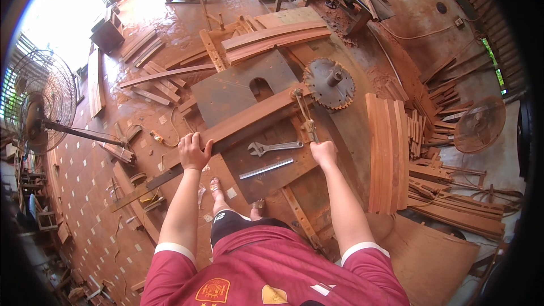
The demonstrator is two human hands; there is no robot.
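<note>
A long brown fence bar lies slantwise across the dark saw table. My left hand grips the bar near its left part, fingers over it and thumb apart. At the bar's right end stands a metal clamp; my right hand is closed around its lower end, hiding the part inside the fist. Between my arms, an adjustable wrench and a steel ruler lie on the near table plate. A toothed circular saw blade rests flat beyond the clamp, with a round metal piece on it.
Curved boards lie at the table's far side, and more planks to the right. A standing fan is at the left, another fan at the right. Wood pieces and a cable lie on the tiled floor.
</note>
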